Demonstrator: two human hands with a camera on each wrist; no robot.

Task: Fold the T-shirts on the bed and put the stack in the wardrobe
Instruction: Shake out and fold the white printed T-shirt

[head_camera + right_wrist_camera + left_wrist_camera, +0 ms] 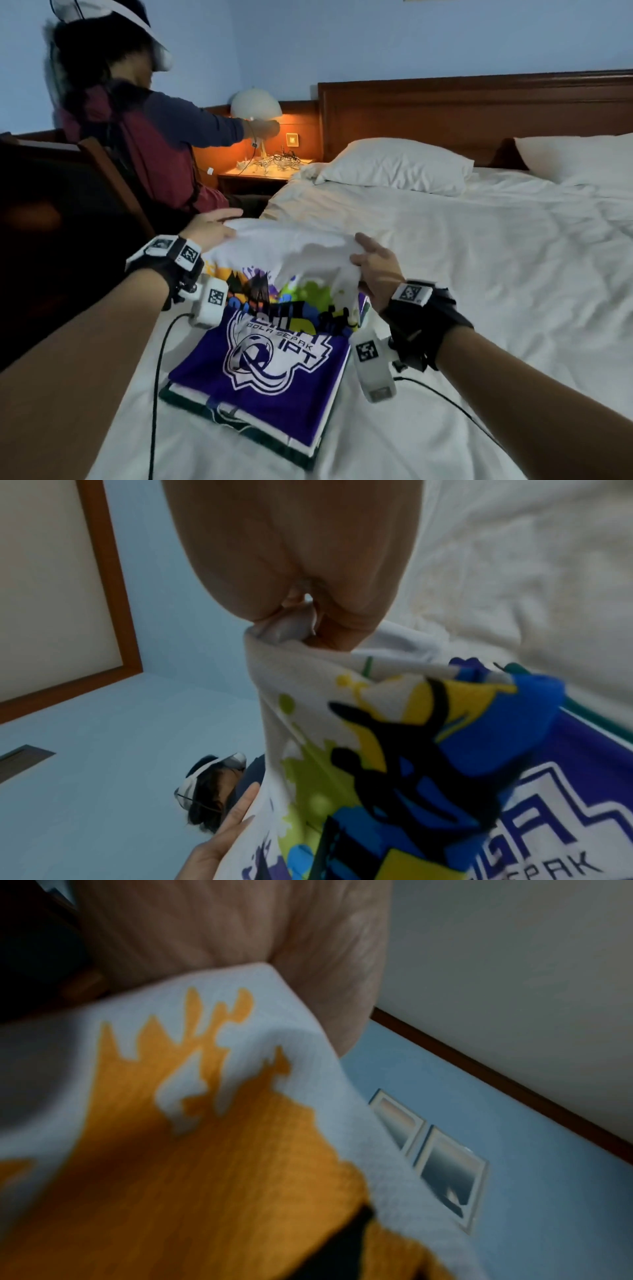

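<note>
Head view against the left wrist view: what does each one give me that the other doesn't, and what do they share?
Only the head view shows the folded purple T-shirt on the stack, the white bed, the right hand, two white pillows and a seated person at the lit bedside lamp.

Only the left wrist view shows two framed pictures on the blue wall.

Both show the white T-shirt with the multicoloured print in the left hand.

A bedroom: white-sheeted bed (479,274), pillows (394,164), wooden headboard (445,109), bedside lamp (256,102).
</note>
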